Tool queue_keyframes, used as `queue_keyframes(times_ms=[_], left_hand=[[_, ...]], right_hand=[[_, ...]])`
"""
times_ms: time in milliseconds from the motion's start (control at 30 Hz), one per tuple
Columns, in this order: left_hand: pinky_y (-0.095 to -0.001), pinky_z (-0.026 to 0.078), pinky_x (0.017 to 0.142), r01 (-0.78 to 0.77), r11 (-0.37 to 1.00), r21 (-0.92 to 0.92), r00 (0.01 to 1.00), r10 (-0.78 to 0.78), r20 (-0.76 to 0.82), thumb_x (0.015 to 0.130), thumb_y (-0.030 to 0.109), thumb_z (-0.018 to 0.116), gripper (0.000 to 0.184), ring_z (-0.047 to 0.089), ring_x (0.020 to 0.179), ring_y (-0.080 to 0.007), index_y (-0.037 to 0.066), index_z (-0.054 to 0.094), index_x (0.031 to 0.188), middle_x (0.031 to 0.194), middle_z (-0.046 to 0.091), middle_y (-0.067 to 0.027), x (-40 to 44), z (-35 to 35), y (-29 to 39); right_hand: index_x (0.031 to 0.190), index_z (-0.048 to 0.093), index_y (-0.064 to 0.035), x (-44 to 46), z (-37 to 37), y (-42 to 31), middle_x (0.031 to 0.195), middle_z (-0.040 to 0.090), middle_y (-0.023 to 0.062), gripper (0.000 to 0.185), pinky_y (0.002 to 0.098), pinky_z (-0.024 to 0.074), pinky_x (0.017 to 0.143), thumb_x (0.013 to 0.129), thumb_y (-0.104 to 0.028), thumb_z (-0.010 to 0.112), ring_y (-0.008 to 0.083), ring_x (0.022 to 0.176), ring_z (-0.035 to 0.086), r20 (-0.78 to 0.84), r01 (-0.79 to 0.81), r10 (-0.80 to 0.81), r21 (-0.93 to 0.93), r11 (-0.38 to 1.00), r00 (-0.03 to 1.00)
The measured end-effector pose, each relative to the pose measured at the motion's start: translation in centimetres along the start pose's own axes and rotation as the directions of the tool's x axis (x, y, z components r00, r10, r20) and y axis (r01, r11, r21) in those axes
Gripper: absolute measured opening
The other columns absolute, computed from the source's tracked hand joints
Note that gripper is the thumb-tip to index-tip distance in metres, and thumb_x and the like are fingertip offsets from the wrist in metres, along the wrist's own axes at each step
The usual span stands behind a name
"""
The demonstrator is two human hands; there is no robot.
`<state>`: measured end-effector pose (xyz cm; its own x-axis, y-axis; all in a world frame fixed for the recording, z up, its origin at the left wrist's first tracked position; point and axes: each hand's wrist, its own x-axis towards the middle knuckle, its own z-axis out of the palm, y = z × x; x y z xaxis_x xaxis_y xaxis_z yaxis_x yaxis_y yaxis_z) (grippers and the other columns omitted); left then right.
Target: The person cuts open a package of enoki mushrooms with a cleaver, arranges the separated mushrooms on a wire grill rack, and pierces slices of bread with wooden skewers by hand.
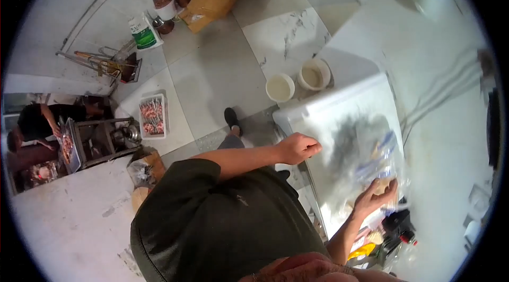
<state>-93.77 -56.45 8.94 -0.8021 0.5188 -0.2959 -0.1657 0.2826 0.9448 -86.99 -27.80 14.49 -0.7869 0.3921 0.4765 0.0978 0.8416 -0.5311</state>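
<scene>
My left hand (298, 148) is closed in a fist beside the near-left edge of a white-topped surface (318, 123). Nothing sticks out of the fist, and its inside is hidden. Over the right part of that surface, my right hand (375, 197) has its fingers curved and apart. Just beyond those fingers lies a clear plastic bag (379, 160) with blue stripes, partly blurred. Whether the fingers touch the bag I cannot tell. A dark grey patch (352, 139) shows through or beneath the clear plastic.
Two white buckets (279, 88) stand on the floor beyond the surface. A white tray (165, 132) of skewered meat is on the floor at left. Farther left, another person (45, 123) works by a metal rack (103, 141). Bottles and packets (397, 229) crowd the right.
</scene>
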Motion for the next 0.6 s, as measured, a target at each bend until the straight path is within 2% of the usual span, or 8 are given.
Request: queue_keyframes(times_ms=[167, 200, 233, 333, 367, 467, 500, 600], left_hand=[[-0.0311, 0.040, 0.098, 0.026, 0.715, -0.698, 0.999, 0.008, 0.045, 0.101, 0.043, 0.040, 0.046, 0.053, 0.109, -0.0137, 0.005, 0.057, 0.120, 0.117, 0.059, -0.0035, 2.0, -10.0, -1.7], [-0.0314, 0.037, 0.101, 0.088, 0.326, -0.941, 0.995, 0.021, 0.100, 0.101, 0.049, 0.032, 0.052, 0.053, 0.110, -0.0155, 0.008, 0.054, 0.124, 0.116, 0.060, -0.0038, 2.7, -11.5, -1.9], [-0.0312, 0.037, 0.102, 0.067, 0.263, -0.962, 0.997, -0.061, 0.053, 0.101, 0.051, 0.031, 0.053, 0.054, 0.110, -0.0158, 0.009, 0.052, 0.126, 0.117, 0.059, -0.0044, 2.3, -14.6, -0.2], [-0.0360, 0.037, 0.103, 0.060, 0.080, -0.995, 0.987, -0.153, 0.047, 0.098, 0.056, 0.034, 0.059, 0.052, 0.116, -0.0211, 0.008, 0.047, 0.131, 0.126, 0.056, -0.0088, 3.4, -26.4, -1.0], [-0.0382, 0.039, 0.104, 0.062, 0.052, -0.997, 0.970, -0.236, 0.048, 0.100, 0.052, 0.034, 0.057, 0.053, 0.116, -0.0249, 0.006, 0.048, 0.129, 0.124, 0.057, -0.0136, 3.8, -30.4, -3.3], [-0.0409, 0.045, 0.096, -0.373, 0.595, -0.712, 0.857, -0.072, -0.510, 0.097, 0.038, 0.050, 0.046, 0.060, 0.104, -0.0263, 0.002, 0.052, 0.126, 0.114, 0.063, -0.0150, 2.5, -43.3, -9.8], [-0.0373, 0.043, 0.097, -0.291, 0.771, -0.566, 0.777, -0.154, -0.610, 0.098, 0.030, 0.049, 0.041, 0.061, 0.102, -0.0244, 0.000, 0.051, 0.125, 0.113, 0.064, -0.0127, 1.8, -47.5, -13.5], [-0.0389, 0.050, 0.080, 0.396, 0.911, -0.111, 0.422, -0.288, -0.859, 0.091, 0.032, 0.057, 0.032, 0.065, 0.092, -0.0292, 0.003, 0.067, 0.101, 0.096, 0.069, -0.0179, -3.0, -57.3, -27.3]], right_hand=[[0.141, 0.033, 0.0041, 1.2, 15.8, -21.6, 0.146, 0.035, 0.0205, 0.056, 0.0416, 0.0213, 0.113, 0.091, -0.016, 0.046, 0.0323, 0.135, 0.034, 0.369, 0.021, -0.179, 0.393, 0.919, 0.912], [0.139, 0.038, 0.0029, 0.1, 20.6, -23.1, 0.145, 0.038, 0.0193, 0.056, 0.0485, 0.0187, 0.113, 0.091, -0.024, 0.046, 0.0356, 0.134, 0.036, 0.376, 0.023, -0.325, 0.623, 0.782, 0.867], [0.136, 0.042, 0.0024, 0.9, 22.7, -25.6, 0.140, 0.044, 0.0192, 0.059, 0.0560, 0.0152, 0.112, 0.091, -0.035, 0.047, 0.0394, 0.133, 0.037, 0.433, 0.354, -0.559, 0.467, 0.810, 0.707], [0.131, 0.048, 0.0006, 2.5, 30.7, -28.0, 0.134, 0.050, 0.0203, 0.063, 0.0589, 0.0169, 0.110, 0.089, -0.046, 0.052, 0.0405, 0.128, 0.041, 0.406, 0.618, -0.684, 0.301, 0.726, 0.606], [0.130, 0.049, 0.0004, 3.4, 33.3, -27.8, 0.132, 0.051, 0.0207, 0.062, 0.0571, 0.0212, 0.109, 0.089, -0.045, 0.054, 0.0401, 0.126, 0.044, 0.579, 0.540, -0.575, 0.257, 0.801, 0.578], [0.128, 0.052, -0.0004, 6.4, 39.8, -26.6, 0.126, 0.056, 0.0223, 0.057, 0.0498, 0.0353, 0.102, 0.088, -0.041, 0.058, 0.0386, 0.118, 0.052, 0.956, 0.283, -0.067, -0.017, 0.959, 0.285], [0.127, 0.053, -0.0007, 7.4, 41.4, -26.4, 0.122, 0.059, 0.0231, 0.055, 0.0464, 0.0408, 0.099, 0.087, -0.038, 0.060, 0.0381, 0.114, 0.055, 0.985, 0.199, 0.144, -0.161, 0.967, 0.099], [0.122, 0.054, 0.0005, 8.3, 49.5, -21.9, 0.110, 0.064, 0.0225, 0.050, 0.0452, 0.0479, 0.090, 0.087, -0.034, 0.059, 0.0405, 0.101, 0.062, 0.984, 0.112, -0.053, 0.034, 0.993, 0.173]])
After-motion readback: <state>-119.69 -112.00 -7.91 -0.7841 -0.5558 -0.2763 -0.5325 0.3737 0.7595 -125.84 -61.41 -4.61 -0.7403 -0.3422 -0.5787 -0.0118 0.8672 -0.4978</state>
